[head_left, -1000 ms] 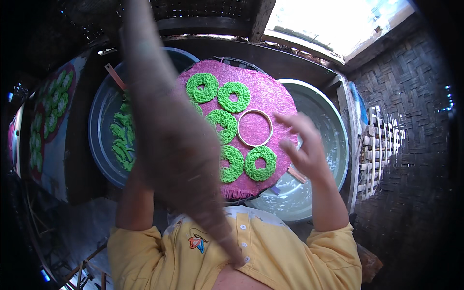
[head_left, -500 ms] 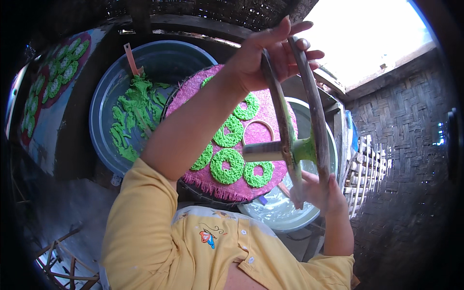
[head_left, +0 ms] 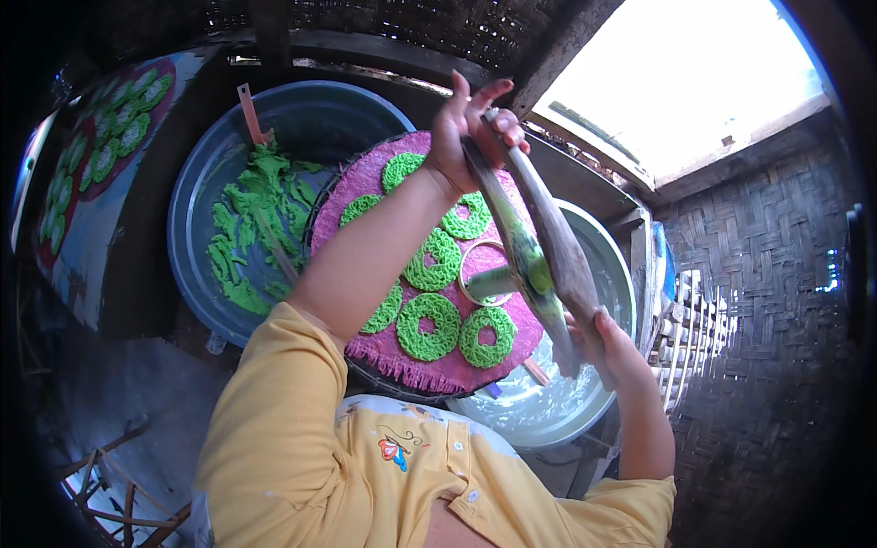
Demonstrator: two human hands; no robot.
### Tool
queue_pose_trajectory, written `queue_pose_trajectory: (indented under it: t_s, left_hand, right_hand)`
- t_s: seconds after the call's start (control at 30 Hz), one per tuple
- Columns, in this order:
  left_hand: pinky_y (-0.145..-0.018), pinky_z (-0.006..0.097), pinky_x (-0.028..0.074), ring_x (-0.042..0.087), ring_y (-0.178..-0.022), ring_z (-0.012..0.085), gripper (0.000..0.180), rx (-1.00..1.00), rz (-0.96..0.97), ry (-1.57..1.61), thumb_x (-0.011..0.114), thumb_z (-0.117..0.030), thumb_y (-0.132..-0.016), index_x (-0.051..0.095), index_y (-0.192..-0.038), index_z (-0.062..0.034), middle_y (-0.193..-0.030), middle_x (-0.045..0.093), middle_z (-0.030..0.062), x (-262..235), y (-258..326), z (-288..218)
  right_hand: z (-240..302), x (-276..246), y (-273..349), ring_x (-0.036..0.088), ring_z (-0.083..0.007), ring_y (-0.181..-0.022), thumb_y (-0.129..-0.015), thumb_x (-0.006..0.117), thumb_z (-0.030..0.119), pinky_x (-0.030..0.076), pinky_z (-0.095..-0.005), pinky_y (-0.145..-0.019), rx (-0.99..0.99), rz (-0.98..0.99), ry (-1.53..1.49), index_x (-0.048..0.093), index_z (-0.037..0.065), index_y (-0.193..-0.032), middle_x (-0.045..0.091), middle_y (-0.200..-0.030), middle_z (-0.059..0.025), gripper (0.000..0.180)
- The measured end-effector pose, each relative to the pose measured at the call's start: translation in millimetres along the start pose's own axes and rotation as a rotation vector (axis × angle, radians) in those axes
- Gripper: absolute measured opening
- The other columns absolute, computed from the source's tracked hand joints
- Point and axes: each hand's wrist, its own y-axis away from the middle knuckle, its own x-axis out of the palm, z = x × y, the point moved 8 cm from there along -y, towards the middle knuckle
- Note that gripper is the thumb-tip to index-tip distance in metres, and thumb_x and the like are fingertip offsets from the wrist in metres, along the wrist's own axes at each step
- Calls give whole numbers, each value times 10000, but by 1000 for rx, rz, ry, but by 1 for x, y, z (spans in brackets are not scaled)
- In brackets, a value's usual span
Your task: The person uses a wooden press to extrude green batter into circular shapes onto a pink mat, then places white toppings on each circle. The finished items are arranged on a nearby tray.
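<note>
Both my hands are on a wooden hand press (head_left: 559,239) with two long handles, smeared green near the middle. My left hand (head_left: 468,137) holds the upper handle ends, some fingers sticking out. My right hand (head_left: 614,352) wraps round the lower ends. The press's green-coated tube (head_left: 493,282) points into a thin pale ring (head_left: 482,241) lying on pink cloth (head_left: 384,359), with a little green dough at the ring's lower edge. Around the ring lie several lacy green dough rounds (head_left: 427,345) with holes in their middles. The cloth covers a round tray.
On the left stands a large blue-grey basin (head_left: 183,228) with green dough (head_left: 260,201) and a pink-handled tool (head_left: 248,114). A pale basin (head_left: 530,425) with liquid sits at right, partly under the tray. More green rounds (head_left: 128,137) lie far left. A woven wall (head_left: 758,320) rises at right.
The press has come down toward the cloth, its tube now at the ring. Its two handles are closer together, and my left hand has moved lower and to the left.
</note>
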Motion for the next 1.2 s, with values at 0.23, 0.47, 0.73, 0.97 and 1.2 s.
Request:
queue_pose_trajectory:
  t_s: [0.23,0.47,0.73,0.97,1.2]
  left_hand:
    - [-718,382,431,491,-611,156,615,38,-20,-52,367,-637,-866,532,-1133,-108,-605,425,-15,-2,-15,-26]
    - [-632,359,425,465,-511,152,603,26,-171,35,329,-632,-881,599,-1006,-107,-516,373,-25,-16,-9,7]
    - [-579,332,412,412,-454,125,609,14,-301,-17,370,-660,-856,589,-940,-98,-497,326,-40,-16,18,4]
    - [-801,390,440,519,-718,210,840,-51,-122,-78,169,-712,-850,494,-1197,-20,-732,499,76,29,0,-28]
    - [-862,379,469,592,-1013,282,539,-135,166,-1876,677,-394,-733,544,-1131,-56,-1048,625,135,47,46,26]
  right_hand:
    - [61,27,-5,555,-134,-530,-920,437,466,441,-265,-487,-261,93,26,582,-33,-875,587,-667,-91,522]
    - [57,5,19,525,-115,-471,-933,453,387,413,-250,-433,-152,-107,169,575,-30,-810,561,-594,-63,452]
    - [35,32,24,493,-111,-409,-941,443,386,381,-246,-387,-166,-65,86,586,-29,-785,537,-545,-53,466]
    - [73,47,13,513,-70,-501,-925,498,400,393,-214,-437,-401,-69,-5,573,-22,-982,553,-638,-31,432]
    - [104,60,1,559,-102,-620,-944,439,423,461,-229,-555,-591,25,-148,530,-15,-1108,573,-744,-46,476]
